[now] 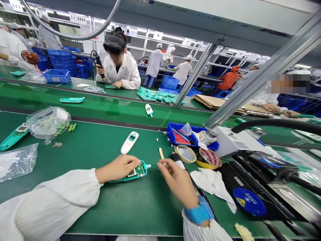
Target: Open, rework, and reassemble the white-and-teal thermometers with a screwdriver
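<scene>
My left hand [119,168] rests over a teal thermometer half-shell [144,170] lying on the green bench and grips it, thumb pressing near the tip end. A green circuit board [139,170] with a small display sits inside the shell. My right hand [177,179], in a blue wristband, hovers to the right with loosely curled fingers, and nothing shows between them. Just beyond its fingertips is a short cream stick [161,153]. Partly hidden by this hand lies a black, rod-shaped tool [179,162]. A white finished thermometer [129,142] lies beyond my left hand.
Right: a blue tray [173,136], a roll of tape holding screws [185,154], a red-white tape roll [210,157], white tissue [213,184] and a black device [242,187]. Left: plastic bags [48,122] and another teal shell [15,139]. A co-worker [121,67] sits across the belt [107,112].
</scene>
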`<state>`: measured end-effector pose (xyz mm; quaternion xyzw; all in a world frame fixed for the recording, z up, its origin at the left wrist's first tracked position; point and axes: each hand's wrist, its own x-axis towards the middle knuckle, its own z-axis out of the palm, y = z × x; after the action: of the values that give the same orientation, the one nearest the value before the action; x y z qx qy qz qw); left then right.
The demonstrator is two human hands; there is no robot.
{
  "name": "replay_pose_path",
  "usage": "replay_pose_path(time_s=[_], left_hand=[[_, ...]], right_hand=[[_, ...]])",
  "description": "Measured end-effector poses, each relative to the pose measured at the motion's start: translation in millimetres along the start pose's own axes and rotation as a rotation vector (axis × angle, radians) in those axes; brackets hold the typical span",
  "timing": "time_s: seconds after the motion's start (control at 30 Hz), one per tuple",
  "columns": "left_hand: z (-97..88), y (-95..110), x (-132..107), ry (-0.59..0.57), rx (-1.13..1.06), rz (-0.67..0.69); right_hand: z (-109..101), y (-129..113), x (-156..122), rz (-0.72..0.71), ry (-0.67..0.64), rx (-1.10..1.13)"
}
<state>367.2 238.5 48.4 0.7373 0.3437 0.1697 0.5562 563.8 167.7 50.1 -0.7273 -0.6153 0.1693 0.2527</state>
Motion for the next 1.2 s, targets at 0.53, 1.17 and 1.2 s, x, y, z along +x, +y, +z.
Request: replay_pose_path(time_s=[0.53, 1.17, 1.2], left_hand=[[15.6, -16, -23, 0.127, 0.594, 0.307], [19.4, -18, -20, 0.093, 0.66, 0.272], [22.2, -17, -20, 0.115, 0.663, 0.26]], right_hand=[[18, 37, 27, 0.008, 0.105, -0.219], [26, 10, -15, 0.012, 0.318, 0.514], [26, 7, -18, -0.005, 0.317, 0.583]])
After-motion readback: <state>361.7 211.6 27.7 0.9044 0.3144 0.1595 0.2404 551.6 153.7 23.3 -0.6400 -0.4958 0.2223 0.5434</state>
